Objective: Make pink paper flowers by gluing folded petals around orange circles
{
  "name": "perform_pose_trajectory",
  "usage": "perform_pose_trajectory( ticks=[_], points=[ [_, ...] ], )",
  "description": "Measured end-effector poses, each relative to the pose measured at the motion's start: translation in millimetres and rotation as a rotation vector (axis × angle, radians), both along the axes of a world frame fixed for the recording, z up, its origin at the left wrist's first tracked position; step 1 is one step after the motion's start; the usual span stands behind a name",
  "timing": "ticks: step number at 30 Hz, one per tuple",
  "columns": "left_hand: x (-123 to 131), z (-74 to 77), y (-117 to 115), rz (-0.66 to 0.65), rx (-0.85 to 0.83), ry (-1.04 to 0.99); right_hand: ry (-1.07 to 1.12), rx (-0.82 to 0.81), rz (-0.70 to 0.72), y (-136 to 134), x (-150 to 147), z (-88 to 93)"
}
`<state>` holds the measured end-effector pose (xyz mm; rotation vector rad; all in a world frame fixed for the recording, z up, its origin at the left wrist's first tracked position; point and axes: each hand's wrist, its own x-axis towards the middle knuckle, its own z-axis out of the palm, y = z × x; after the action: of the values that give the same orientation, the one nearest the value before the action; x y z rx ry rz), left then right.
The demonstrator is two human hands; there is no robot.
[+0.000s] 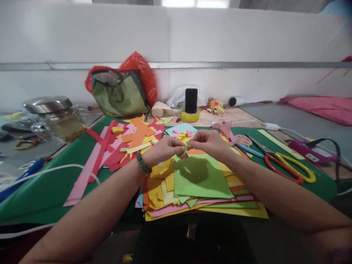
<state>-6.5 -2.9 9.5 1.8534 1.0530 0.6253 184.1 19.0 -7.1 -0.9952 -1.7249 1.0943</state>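
Between my two hands is a small green paper strip (187, 147), held above a stack of coloured paper. My left hand (171, 148), with a dark beaded bracelet at the wrist, pinches it from the left. From the right, my right hand (209, 143) pinches the other side with thumb and forefinger. Just beneath lies a light green paper sheet (202, 179), shaded by my hands. Small folded yellow and pink paper pieces (183, 135) sit behind the fingers.
Red-and-yellow-handled scissors (283, 161) and a pink glue gun (226, 131) lie to the right. Paper scraps (137, 134) cover the left of the green mat (52, 190). A glass jar (60, 121) stands far left; a phone (191, 101) and a green bag (119, 93) stand behind.
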Motion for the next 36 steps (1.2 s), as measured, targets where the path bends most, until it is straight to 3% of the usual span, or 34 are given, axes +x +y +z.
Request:
perform_pose_trajectory(
  ticks=[6,36],
  points=[
    [0.2,-0.1,-1.0,-0.001,0.017,0.045,0.074,-0.066,0.022,-1.6,-1.6,2.8],
    [4.6,-3.3,-1.8,0.081,-0.067,-0.034,0.095,-0.081,0.022,-0.7,1.1,3.1]
  ],
)
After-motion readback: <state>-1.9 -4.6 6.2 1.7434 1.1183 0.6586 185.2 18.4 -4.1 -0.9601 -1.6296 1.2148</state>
